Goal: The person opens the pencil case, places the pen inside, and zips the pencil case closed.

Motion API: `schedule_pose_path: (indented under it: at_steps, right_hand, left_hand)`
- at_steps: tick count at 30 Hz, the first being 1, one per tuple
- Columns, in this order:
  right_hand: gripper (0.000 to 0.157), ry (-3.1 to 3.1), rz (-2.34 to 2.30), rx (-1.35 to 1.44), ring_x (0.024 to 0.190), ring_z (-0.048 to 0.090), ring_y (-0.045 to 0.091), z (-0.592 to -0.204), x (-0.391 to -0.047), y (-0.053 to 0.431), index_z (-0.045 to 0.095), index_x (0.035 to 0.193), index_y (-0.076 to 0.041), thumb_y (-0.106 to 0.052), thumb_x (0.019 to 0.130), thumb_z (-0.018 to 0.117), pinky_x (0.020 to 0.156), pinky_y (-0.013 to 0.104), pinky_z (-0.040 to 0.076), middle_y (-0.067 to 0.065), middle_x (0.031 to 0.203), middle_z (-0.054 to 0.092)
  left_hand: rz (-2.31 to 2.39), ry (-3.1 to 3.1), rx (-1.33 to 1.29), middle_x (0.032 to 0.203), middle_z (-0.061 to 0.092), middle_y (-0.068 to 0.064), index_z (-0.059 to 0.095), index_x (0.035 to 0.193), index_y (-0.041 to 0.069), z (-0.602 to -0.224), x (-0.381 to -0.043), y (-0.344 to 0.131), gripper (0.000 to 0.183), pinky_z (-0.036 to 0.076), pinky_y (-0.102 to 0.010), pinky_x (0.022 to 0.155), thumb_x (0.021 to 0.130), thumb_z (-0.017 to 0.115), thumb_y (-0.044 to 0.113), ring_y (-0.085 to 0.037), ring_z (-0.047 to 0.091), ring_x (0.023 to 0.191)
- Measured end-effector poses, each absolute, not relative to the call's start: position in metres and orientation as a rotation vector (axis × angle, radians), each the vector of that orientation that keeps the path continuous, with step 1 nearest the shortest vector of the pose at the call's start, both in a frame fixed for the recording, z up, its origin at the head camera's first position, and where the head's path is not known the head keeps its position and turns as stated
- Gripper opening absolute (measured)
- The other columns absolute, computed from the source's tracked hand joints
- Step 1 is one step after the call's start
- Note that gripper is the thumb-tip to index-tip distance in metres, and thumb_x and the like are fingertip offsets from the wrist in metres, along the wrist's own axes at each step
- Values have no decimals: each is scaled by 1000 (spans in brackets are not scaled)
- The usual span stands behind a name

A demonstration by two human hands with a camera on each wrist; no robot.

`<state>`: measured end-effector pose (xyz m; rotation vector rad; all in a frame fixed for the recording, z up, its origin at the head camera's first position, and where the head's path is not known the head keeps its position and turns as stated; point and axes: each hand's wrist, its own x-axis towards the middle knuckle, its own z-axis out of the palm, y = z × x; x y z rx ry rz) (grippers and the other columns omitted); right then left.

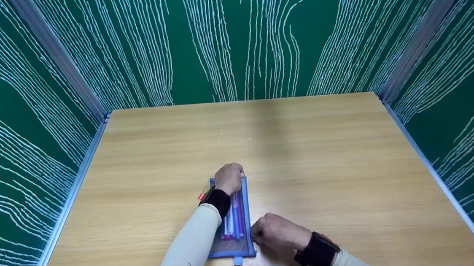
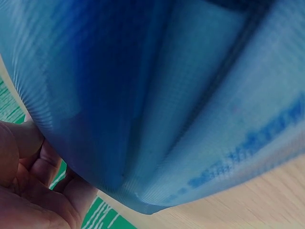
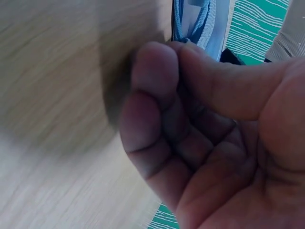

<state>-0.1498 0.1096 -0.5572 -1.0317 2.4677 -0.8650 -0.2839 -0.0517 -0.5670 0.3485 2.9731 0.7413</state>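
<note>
A blue-edged mesh pencil pouch [image 1: 229, 254] lies on the table, its long side running away from me. Through the mesh show several purple, blue and pink pens [image 1: 234, 220]. My left hand [image 1: 228, 178] grips the pouch's far end; in the left wrist view the blue mesh fills most of the picture, with curled fingers [image 2: 38, 148] at its edge. My right hand [image 1: 281, 233] is at the pouch's right side, near the front corner. In the right wrist view its thumb and forefinger pinch at the zipper [image 3: 202, 24]; the pull itself is hidden between them.
The wooden table [image 1: 327, 151] has a few tiny white specks [image 1: 250, 139] beyond the pouch. Green walls with white wavy lines [image 1: 209, 46] stand at the back and both sides. A short blue tab [image 1: 238, 261] sticks out at the pouch's front end.
</note>
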Motion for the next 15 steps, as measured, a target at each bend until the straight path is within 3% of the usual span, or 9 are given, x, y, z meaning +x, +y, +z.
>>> schedule_pose_path:
  at_steps: [5, 10, 15]
  right_hand:
    - [28, 2454, -838, -1056, 55, 42, -3, -557, -150, 109, 56, 62, -10, 16, 73, 59, 51, 15, 35, -10, 60, 52]
    - [27, 2430, -781, -1040, 56, 45, -3, -555, -149, 108, 60, 63, -10, 12, 77, 65, 55, 16, 41, -7, 63, 61]
    - [24, 2419, -758, -1064, 55, 41, -4, -555, -147, 109, 60, 63, -9, 11, 74, 64, 53, 14, 36, -11, 61, 55]
  left_hand:
    - [759, 2996, 375, 84, 73, -8, 75, 81, 13, -571, -285, -53, 9, 55, -43, 70, 90, 74, 14, -28, 70, 82]
    - [738, 2980, 349, 88, 74, -10, 76, 85, 10, -563, -282, -51, 7, 56, -45, 74, 91, 73, 12, -31, 71, 88]
    - [736, 2985, 346, 90, 75, -10, 77, 86, 11, -564, -282, -52, 5, 56, -46, 75, 90, 74, 12, -30, 72, 90]
